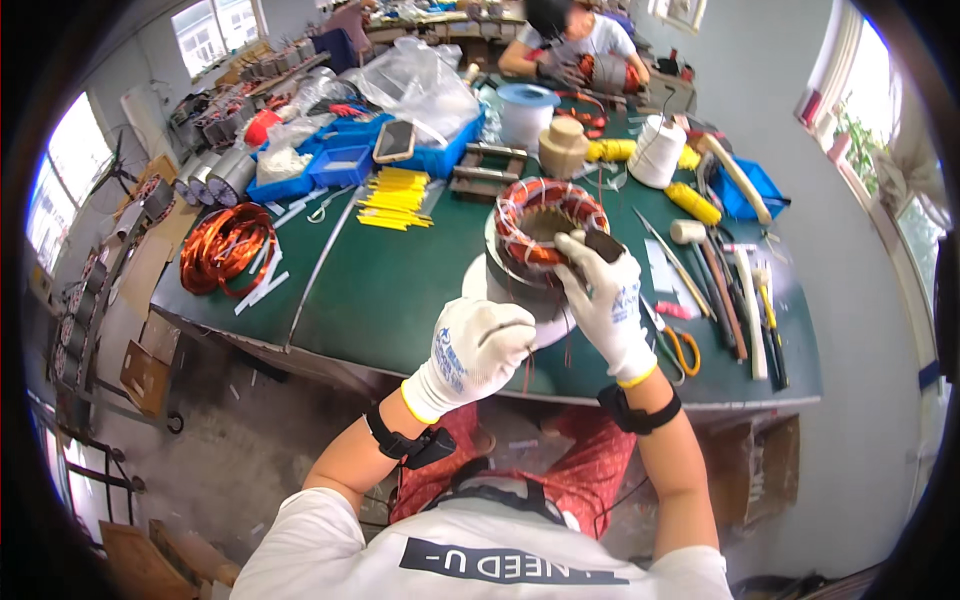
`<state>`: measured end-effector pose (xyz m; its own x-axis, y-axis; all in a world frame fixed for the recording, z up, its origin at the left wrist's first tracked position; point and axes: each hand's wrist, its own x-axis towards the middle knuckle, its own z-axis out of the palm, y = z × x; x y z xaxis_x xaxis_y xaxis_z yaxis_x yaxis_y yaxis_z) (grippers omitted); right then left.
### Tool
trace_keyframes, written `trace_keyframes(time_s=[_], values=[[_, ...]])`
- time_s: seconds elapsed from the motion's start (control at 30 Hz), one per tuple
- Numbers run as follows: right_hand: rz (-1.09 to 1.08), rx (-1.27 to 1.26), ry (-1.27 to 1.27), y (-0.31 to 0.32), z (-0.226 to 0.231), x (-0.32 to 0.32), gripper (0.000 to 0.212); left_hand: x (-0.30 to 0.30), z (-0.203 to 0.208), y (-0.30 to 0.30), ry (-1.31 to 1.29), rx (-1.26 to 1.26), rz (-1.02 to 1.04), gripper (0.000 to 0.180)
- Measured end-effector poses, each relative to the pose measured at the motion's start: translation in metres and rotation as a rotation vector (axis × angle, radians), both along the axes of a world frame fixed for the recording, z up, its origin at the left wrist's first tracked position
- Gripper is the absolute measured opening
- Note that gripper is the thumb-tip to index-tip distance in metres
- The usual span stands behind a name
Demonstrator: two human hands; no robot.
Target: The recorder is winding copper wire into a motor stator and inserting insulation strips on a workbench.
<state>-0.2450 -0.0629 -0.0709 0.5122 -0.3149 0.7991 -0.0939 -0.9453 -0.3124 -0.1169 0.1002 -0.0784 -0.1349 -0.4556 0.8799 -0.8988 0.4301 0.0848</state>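
A motor stator (530, 285) with orange copper windings (515, 212) laced in white cord stands upright on a white round base (478, 278) at the table's front. My right hand (606, 295), in a white glove, is closed at the winding's right rim. A small dark brown piece (603, 245) shows between its fingers; its kind is unclear. My left hand (480, 348), gloved too, is curled closed just in front of the stator, to its left. What its fingers hold is hidden. Thin dark lead wires (568, 340) hang down the stator's front.
Orange-handled scissors (685, 352), mallets (688, 233) and hammers (768, 310) lie right on the green table (370, 290). Left are a copper wire coil (228, 250) and yellow strips (397, 197). Behind stand blue bins (340, 165) and a cord spool (657, 152). Across, a person (590, 45) works on another stator.
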Motion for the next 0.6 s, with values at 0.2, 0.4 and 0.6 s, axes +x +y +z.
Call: trace_keyframes(time_s=[0.2,0.4,0.6], values=[[0.075,0.037,-0.096,0.041,0.002,-0.005,0.033,-0.02,-0.007,-0.002,-0.156,-0.026,0.085,0.035],[-0.129,0.054,-0.084,0.025,-0.035,-0.015,0.03,-0.012,0.009,-0.036,-0.154,-0.011,-0.063,0.04],[-0.194,0.441,-0.307,0.022,-0.034,-0.012,0.022,0.033,0.026,-0.069,-0.213,0.294,0.21,0.053]])
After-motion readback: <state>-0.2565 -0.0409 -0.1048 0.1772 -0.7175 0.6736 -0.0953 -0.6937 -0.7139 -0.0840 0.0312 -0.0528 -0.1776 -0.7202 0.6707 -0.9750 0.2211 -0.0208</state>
